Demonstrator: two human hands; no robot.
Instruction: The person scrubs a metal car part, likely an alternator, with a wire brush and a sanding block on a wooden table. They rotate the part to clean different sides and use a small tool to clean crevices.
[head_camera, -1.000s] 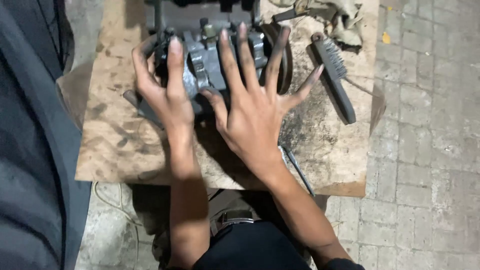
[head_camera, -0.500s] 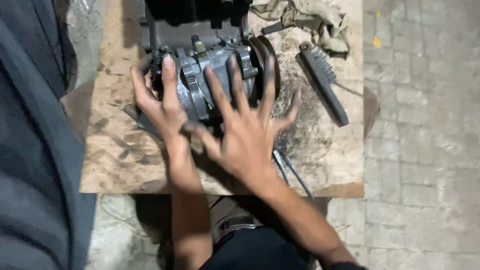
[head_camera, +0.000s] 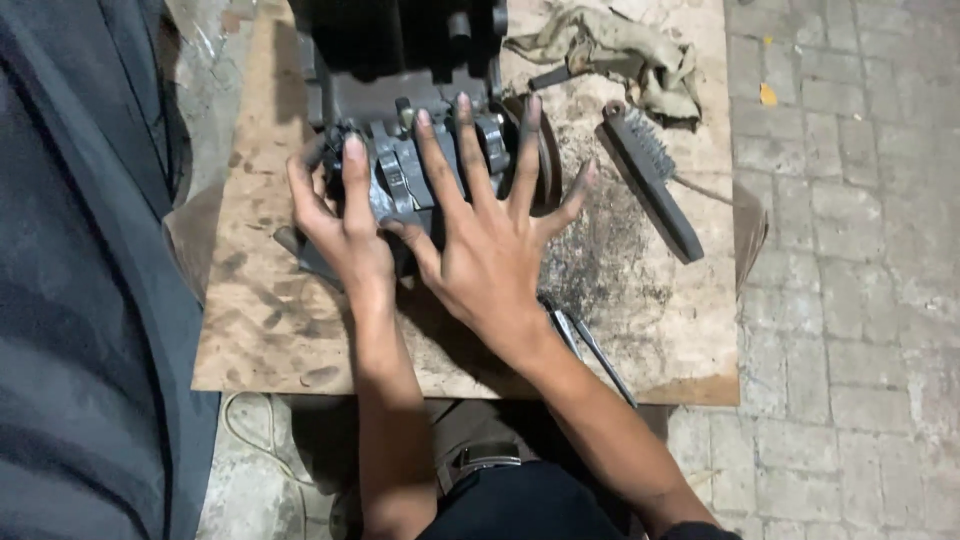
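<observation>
A grey metal machine part (head_camera: 400, 165) with ribs and a round pulley at its right end lies on a stained wooden board (head_camera: 640, 310). My left hand (head_camera: 340, 225) wraps around its left end, fingers curled over the top. My right hand (head_camera: 485, 235) lies flat on the part with fingers spread wide, fingertips reaching the far side and the pulley. Both hands are smeared with dark grease.
A wire brush (head_camera: 655, 180) lies on the board to the right, a dirty rag (head_camera: 610, 50) behind it. A dark block (head_camera: 400, 40) stands just beyond the part. Thin metal tools (head_camera: 585, 345) lie under my right wrist. Paving stones (head_camera: 860, 270) lie to the right, dark cloth (head_camera: 70, 300) left.
The part and both hands sit lower in the view, nearer me. My right fingers have spread further across the part. The grip of my left hand is unchanged.
</observation>
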